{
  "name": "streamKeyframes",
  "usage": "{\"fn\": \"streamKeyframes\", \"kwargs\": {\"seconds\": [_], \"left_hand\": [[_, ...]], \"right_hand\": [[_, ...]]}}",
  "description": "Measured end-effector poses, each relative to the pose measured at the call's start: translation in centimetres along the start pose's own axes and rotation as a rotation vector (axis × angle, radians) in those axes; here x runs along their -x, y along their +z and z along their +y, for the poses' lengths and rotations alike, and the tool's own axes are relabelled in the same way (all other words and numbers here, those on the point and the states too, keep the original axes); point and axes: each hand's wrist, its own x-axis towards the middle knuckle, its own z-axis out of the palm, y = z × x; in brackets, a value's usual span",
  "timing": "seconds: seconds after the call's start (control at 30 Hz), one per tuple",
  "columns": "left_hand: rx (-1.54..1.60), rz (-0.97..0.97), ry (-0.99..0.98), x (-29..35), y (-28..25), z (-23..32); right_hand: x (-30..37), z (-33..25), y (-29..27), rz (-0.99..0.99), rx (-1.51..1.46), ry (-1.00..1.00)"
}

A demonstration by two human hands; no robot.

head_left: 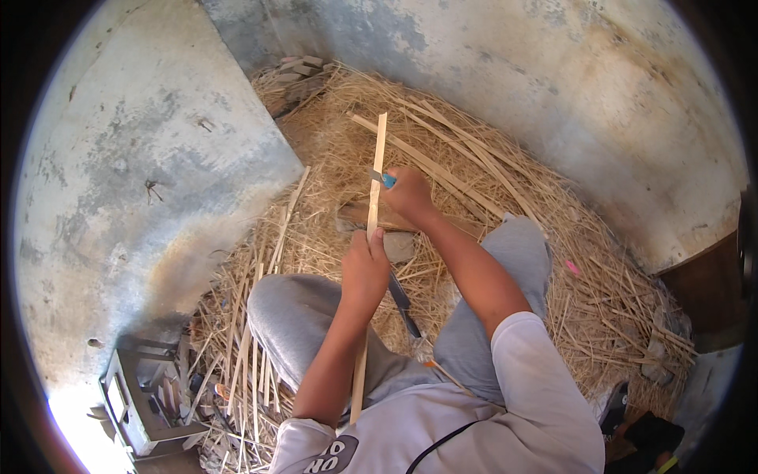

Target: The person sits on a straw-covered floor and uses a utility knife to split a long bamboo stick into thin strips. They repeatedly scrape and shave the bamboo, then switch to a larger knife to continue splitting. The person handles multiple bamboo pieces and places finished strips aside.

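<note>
A long pale bamboo strip (380, 144) runs upright through the middle, from the far end down past my left forearm to my shirt. My left hand (365, 272) is closed around it, thumb lying along the strip. Farther up, my right hand (410, 193) grips a small knife (388, 181) by its blue handle, and the short blade crosses the strip. Most of that handle is hidden in my fist. Between my legs lies a long dark bladed tool (399, 294), partly covered by my left hand.
Shavings (316, 229) and loose strips cover the floor. Longer bamboo strips (442, 174) lie beyond my right hand. Worn walls (600, 118) curve around the back and right, and another wall (158, 142) juts in at left. A grey metal frame (130, 403) stands at the lower left.
</note>
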Motion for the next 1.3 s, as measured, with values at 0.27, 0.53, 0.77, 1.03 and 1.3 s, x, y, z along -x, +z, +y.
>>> {"fn": "streamKeyframes", "kwargs": {"seconds": [0.27,0.53,0.77,1.03,1.3], "left_hand": [[0.008,-0.141,0.108,3.5,0.8,-0.3],[0.29,-0.184,-0.134,1.7,-2.1,-2.8],[0.261,-0.158,-0.084,1.3,-1.8,-0.6],[0.179,-0.142,0.0,1.4,0.2,-0.1],[0.235,-0.351,-0.1,2.2,0.6,1.2]], "right_hand": [[-9.9,5.8,-4.2,0.337,-0.473,0.714],[-4.9,-2.3,-10.3,-0.14,-0.02,0.064],[3.0,-4.0,-8.7,-0.331,0.253,-0.106],[4.2,-2.0,-8.5,-0.269,0.309,-0.029],[-0.7,2.5,-10.5,-0.164,0.408,0.29]]}}
